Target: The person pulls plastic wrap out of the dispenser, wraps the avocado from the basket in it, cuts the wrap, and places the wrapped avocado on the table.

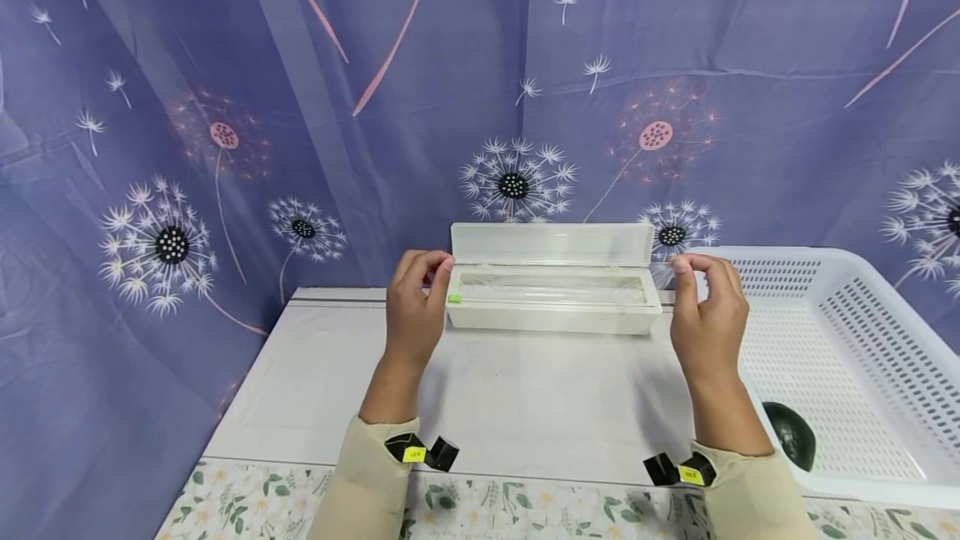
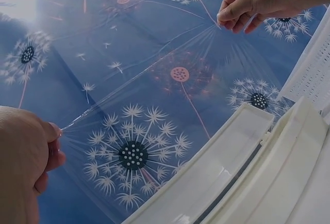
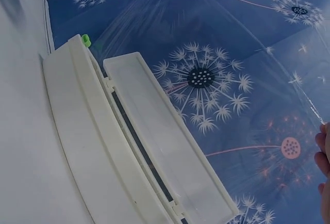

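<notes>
A white cling film dispenser stands at the back of the table, its hinged lid raised. Inside lies a clear film roll, and a small green tab sits at the left end. Clear cling film stretches taut between both hands, creased along its edge in the left wrist view. My left hand pinches one corner between thumb and fingers beside the dispenser's left end. The other corner is pinched by my right hand, just past the right end.
To the right is a white perforated plastic basket holding a dark green rounded fruit or vegetable. A purple dandelion-print curtain hangs right behind the table. White cloth covers the tabletop, with a floral strip at the front.
</notes>
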{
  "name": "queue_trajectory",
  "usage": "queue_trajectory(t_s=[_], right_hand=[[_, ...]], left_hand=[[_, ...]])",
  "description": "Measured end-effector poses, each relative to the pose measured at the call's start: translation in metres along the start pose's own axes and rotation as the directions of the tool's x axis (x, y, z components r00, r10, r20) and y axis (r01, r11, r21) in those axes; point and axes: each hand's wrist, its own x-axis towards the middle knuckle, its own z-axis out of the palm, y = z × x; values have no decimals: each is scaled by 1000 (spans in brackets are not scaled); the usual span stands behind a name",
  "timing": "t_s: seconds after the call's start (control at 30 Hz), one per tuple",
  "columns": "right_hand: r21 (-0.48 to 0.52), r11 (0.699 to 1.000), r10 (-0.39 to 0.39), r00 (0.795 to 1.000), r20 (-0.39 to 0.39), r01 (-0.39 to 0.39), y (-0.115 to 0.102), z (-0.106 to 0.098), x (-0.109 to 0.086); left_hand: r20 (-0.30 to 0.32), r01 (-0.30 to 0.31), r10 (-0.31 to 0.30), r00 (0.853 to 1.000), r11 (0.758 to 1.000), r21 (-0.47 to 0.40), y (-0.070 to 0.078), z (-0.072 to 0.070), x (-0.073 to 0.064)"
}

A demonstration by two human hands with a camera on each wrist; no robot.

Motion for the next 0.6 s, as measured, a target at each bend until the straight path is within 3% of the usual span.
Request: queue_trajectory(t_s=[0.6], right_hand=[[3, 1000, 7, 1000, -17, -7, -7, -4, 3]], left_hand=[[37, -15, 16, 999, 1000, -9, 8, -11, 3]])
